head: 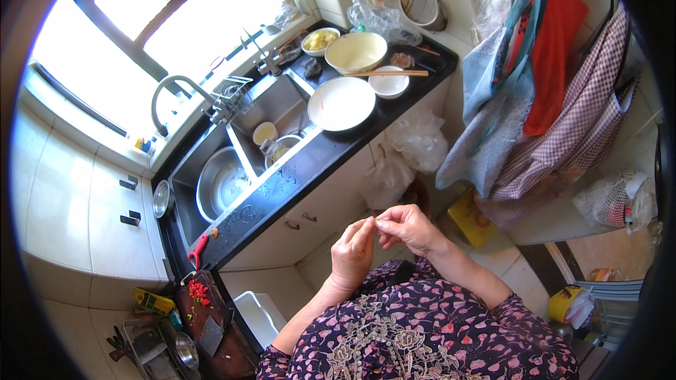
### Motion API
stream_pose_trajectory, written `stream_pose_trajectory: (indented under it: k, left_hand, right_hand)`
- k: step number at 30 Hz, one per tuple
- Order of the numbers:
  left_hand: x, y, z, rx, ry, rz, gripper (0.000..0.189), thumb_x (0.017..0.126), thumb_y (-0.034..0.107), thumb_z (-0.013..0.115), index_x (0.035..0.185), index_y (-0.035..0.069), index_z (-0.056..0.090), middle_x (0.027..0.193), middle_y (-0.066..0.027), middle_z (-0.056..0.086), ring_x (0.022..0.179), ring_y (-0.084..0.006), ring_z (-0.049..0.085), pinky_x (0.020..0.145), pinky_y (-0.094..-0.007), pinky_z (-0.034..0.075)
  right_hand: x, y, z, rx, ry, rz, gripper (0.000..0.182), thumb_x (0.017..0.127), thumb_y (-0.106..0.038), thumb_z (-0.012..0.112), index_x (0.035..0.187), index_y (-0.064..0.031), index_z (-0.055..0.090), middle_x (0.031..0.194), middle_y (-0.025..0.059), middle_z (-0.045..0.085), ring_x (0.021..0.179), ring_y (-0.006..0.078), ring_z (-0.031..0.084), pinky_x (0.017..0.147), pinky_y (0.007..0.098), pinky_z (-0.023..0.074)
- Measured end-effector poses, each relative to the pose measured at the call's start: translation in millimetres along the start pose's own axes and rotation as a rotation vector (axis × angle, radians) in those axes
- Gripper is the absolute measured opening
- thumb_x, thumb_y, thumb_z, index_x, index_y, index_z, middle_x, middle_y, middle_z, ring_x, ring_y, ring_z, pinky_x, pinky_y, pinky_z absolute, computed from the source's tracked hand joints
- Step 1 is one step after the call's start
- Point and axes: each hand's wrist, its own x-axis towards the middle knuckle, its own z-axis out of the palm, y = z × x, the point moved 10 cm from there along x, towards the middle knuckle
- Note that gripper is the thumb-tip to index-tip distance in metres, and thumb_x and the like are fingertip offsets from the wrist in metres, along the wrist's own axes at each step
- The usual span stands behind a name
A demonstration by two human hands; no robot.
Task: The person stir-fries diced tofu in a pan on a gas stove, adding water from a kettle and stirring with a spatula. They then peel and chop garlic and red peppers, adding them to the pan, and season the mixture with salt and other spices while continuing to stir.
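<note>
My left hand [353, 250] and my right hand [409, 229] are raised in front of my body, fingertips meeting. Whether something small is pinched between them cannot be made out. Beyond them runs a black countertop [288, 190] with a two-basin steel sink. A metal basin [224, 182] stands in the near-left sink bowl; a yellowish cup [264, 133] and a strainer or bowl lie in the other. On the counter are a white plate [341, 103], a small white bowl [388, 84], a cream bowl [356, 51] with chopsticks [393, 73] beside it, and a bowl of yellow food [320, 40].
At lower left, a cutting board [232, 345] bears chopped red pepper [199, 292] and a cleaver [211, 336]. A red-handled peeler or scissors [198, 250] lies by the sink. Plastic bags [388, 177] hang from the cabinet. Aprons [560, 142] hang at right, above a yellow box [470, 217].
</note>
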Motion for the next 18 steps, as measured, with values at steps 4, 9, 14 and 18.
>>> stream_pose_trajectory:
  k: [4,9,14,18]
  left_hand:
    - [-0.9,-1.3,-1.3,-0.016,0.019,-0.015,0.019,0.076,-0.003,0.065,0.094,0.003,0.065,0.086,-0.0116,0.066,0.073,-0.022,0.065,0.063,-0.0278,0.053]
    - [2.8,-0.7,-3.7,-0.046,0.031,-0.041,0.02,0.076,-0.003,0.065,0.095,0.002,0.065,0.085,-0.0116,0.065,0.073,-0.0223,0.065,0.064,-0.0277,0.053]
    - [2.7,5.2,0.4,0.013,-0.022,0.042,0.021,0.076,-0.003,0.065,0.096,0.003,0.065,0.087,-0.0116,0.065,0.073,-0.0231,0.065,0.063,-0.0283,0.053]
    - [0.8,5.9,5.6,0.014,-0.07,0.077,0.021,0.076,-0.003,0.065,0.097,0.003,0.065,0.089,-0.012,0.065,0.073,-0.0236,0.065,0.062,-0.029,0.053]
  right_hand:
    - [0.3,0.3,0.1,0.024,-0.029,-0.038,0.014,0.089,-0.012,0.057,0.09,0.0013,0.061,0.077,0.0053,0.061,0.065,0.0113,0.061,0.059,0.0252,0.0547]
    - [-2.3,-11.4,5.9,0.011,-0.038,-0.048,0.014,0.089,-0.011,0.056,0.091,0.002,0.061,0.077,0.006,0.062,0.068,0.0134,0.063,0.06,0.0261,0.0554]
    - [-1.0,-8.7,1.2,0.001,-0.035,-0.034,0.014,0.089,-0.01,0.056,0.087,0.0019,0.062,0.076,0.0063,0.062,0.067,0.0146,0.064,0.059,0.0266,0.0556]
    - [0.8,-5.7,-5.8,-0.039,-0.035,-0.008,0.014,0.088,-0.01,0.056,0.085,0.0017,0.062,0.074,0.0059,0.061,0.065,0.014,0.063,0.056,0.0261,0.055]
